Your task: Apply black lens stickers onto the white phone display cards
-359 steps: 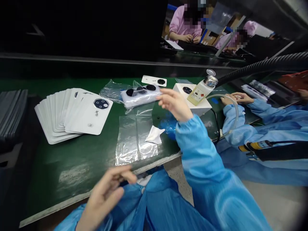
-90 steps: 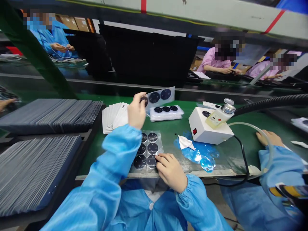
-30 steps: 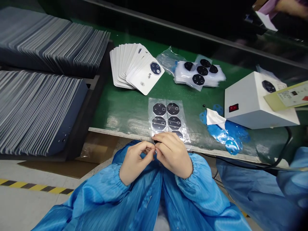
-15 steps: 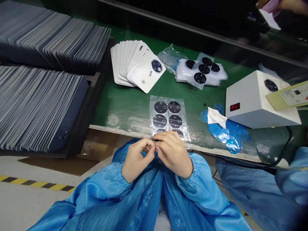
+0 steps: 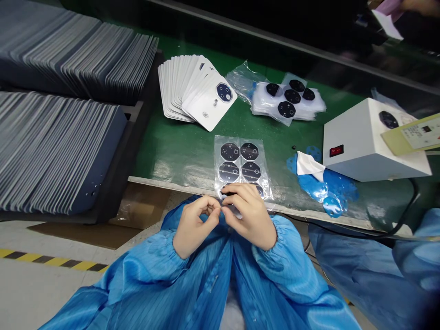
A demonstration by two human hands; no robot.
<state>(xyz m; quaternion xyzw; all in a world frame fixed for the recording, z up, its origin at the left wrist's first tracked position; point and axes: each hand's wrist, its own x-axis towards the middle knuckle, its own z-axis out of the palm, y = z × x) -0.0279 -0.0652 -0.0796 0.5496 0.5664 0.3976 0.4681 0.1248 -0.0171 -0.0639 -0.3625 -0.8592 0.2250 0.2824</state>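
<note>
A clear sheet of black octagonal stickers (image 5: 239,161) lies at the front edge of the green table, its lower end reaching over the edge. My left hand (image 5: 196,224) is closed at the sheet's lower left corner, thumb and index finger pinched together. Whatever sits in that pinch is too small to make out. My right hand (image 5: 252,217) curls over the sheet's lower end, fingers on top and thumb nearer to me, with film showing between them. It covers part of the bottom row of stickers. The fingertips of both hands almost meet.
White cards (image 5: 209,103) are fanned at the back. Right of them lies a stack of clear film with black stickers (image 5: 288,96). A white box with a red switch (image 5: 360,142) stands right, beside blue film scraps (image 5: 323,188). Racks of grey panels (image 5: 58,156) fill the left.
My right thumb and index finger have parted slightly, with the fingers a little further over the sheet. My left hand has shifted slightly left. The view has moved slightly.
</note>
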